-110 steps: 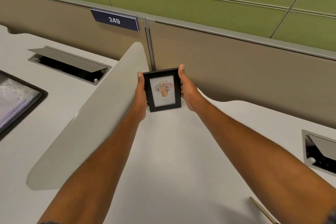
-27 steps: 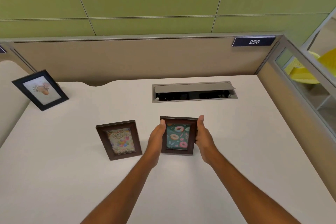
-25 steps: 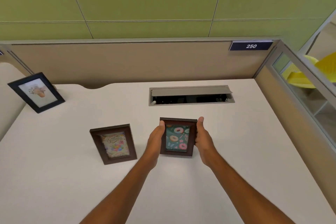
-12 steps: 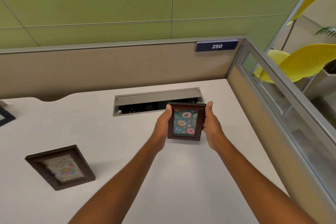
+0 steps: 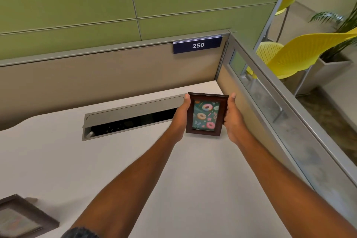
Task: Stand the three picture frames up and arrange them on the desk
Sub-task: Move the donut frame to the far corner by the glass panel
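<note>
Dark brown doughnut-print picture frame [image 5: 206, 115] stands portrait, long axis vertical, picture facing the camera, clasped at its sides by left hand [image 5: 181, 115] and right hand [image 5: 232, 116].

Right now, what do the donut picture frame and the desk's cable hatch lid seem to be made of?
Donut picture frame: dark brown, stepped moulding with a low sheen, looks like stained wood or a wood-look composite; which one is unclear. Cable hatch lid: flat, matte grey, thin crisp edges, probably painted or anodised metal, though plastic is possible.

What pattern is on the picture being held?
Colourful doughnuts on dark green, in the brown picture frame; the head view shows it.
</note>
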Action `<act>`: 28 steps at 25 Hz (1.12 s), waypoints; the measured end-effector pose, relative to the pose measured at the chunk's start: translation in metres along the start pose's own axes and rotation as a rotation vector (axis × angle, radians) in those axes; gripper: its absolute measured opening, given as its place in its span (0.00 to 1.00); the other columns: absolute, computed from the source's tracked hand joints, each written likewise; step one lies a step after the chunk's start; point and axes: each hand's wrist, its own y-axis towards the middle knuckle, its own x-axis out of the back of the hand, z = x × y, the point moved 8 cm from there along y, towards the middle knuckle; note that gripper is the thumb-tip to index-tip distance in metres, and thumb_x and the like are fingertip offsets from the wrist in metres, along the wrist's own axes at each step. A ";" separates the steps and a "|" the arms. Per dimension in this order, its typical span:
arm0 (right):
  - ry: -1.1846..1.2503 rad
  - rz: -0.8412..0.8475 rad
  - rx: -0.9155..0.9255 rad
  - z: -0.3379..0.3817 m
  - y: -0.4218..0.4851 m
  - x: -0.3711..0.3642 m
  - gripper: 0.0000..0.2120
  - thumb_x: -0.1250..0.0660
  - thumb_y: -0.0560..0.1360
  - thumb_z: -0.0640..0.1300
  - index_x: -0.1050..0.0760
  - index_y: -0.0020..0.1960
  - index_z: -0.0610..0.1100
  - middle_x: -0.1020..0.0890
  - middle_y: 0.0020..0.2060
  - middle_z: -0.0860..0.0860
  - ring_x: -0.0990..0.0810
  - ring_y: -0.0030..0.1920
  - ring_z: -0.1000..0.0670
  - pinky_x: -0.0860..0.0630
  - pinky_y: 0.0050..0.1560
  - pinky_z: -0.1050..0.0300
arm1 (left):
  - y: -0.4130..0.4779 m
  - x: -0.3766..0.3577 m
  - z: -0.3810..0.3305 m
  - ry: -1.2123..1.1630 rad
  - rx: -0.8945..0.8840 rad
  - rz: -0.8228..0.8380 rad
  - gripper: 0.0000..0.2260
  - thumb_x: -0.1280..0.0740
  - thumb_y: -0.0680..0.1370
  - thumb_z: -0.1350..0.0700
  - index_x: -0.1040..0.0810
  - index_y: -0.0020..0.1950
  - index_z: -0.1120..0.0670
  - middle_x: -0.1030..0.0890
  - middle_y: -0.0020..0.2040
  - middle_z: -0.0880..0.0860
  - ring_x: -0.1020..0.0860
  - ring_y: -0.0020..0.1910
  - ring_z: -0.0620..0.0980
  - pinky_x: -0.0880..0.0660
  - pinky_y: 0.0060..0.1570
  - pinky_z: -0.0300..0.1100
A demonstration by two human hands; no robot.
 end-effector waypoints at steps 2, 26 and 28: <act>0.014 -0.011 -0.003 0.004 0.014 0.011 0.33 0.50 0.79 0.78 0.16 0.57 0.57 0.09 0.48 0.58 0.10 0.46 0.58 0.21 0.49 0.56 | 0.015 -0.015 -0.002 0.010 0.001 0.021 0.24 0.49 0.86 0.30 0.18 0.57 0.42 0.11 0.40 0.35 0.13 0.40 0.32 0.22 0.31 0.26; 0.051 -0.073 0.017 -0.004 0.048 0.054 0.29 0.49 0.81 0.76 0.19 0.59 0.59 0.10 0.50 0.57 0.11 0.52 0.56 0.19 0.50 0.57 | 0.068 -0.054 0.009 0.108 0.025 0.099 0.28 0.50 0.85 0.28 0.15 0.55 0.43 0.09 0.42 0.39 0.12 0.41 0.35 0.19 0.32 0.29; 0.050 -0.100 0.062 0.000 0.040 0.058 0.25 0.47 0.83 0.72 0.19 0.58 0.58 0.10 0.47 0.59 0.11 0.49 0.59 0.19 0.46 0.62 | 0.063 -0.043 0.008 0.134 -0.001 -0.024 0.30 0.49 0.84 0.28 0.15 0.60 0.46 0.09 0.49 0.45 0.11 0.46 0.40 0.19 0.42 0.36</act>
